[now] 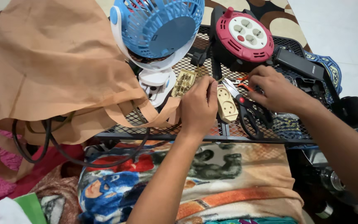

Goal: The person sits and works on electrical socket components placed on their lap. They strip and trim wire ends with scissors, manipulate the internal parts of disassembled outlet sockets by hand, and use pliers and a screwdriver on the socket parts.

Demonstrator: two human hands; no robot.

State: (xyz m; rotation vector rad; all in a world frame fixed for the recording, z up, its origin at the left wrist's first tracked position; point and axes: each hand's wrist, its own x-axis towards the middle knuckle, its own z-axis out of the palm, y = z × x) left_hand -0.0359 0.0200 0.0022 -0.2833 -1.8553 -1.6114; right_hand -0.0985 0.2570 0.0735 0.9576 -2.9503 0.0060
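On mesh table [212, 132]: left hand [198, 105] fingers pinch wire beside beige socket strip [226, 103], lengthwise away; right hand [275, 90] clenched.

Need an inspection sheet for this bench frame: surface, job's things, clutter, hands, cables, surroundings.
Surface: black wire-mesh rack, crowded.
Job's things: beige plastic socket cover and opened beige socket base, beside the left hand.
Clutter: blue-and-white clip fan, black-handled scissors, red cable reel with sockets, tan cloth bag.
Hands: left hand pinching at the socket parts; right hand on the mesh by the scissors; contents unclear.
Cables: black cord looping under the bag.
Surroundings: printed blanket, patterned rug.
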